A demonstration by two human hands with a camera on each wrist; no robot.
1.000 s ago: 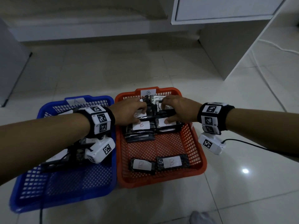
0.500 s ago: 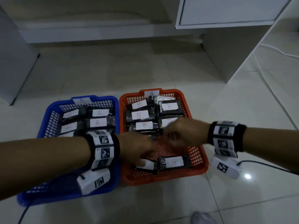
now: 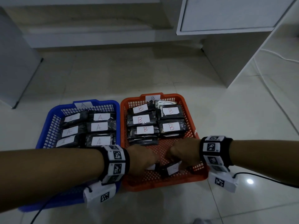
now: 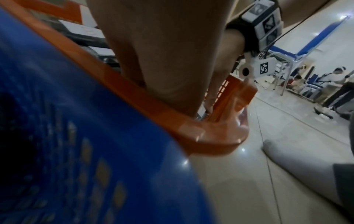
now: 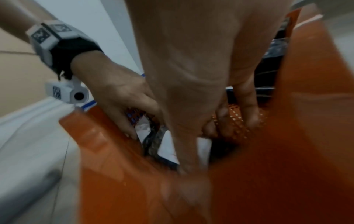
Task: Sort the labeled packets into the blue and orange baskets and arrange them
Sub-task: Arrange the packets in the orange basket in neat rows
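Head view: both my hands down at the near end of the orange basket (image 3: 191,115), on two dark packets.

My left hand (image 3: 142,160) has its fingers curled onto the left packet (image 3: 152,167), of which only a white label corner shows; my right hand (image 3: 184,154) pinches the right packet (image 3: 169,171), a black glossy wrapper tilted with a white paper label, its letter too blurred to read. Farther back in the same basket, black B packets (image 3: 170,126) lie stacked in two columns, each with a white label and a red handwritten B. Just beside it on the left, the blue basket (image 3: 51,123) holds A packets (image 3: 98,126) in two columns, same black wrap, white labels with a faint A. Each basket carries a matching letter tag on its far rim. Both stand on pale floor tiles (image 3: 242,135).
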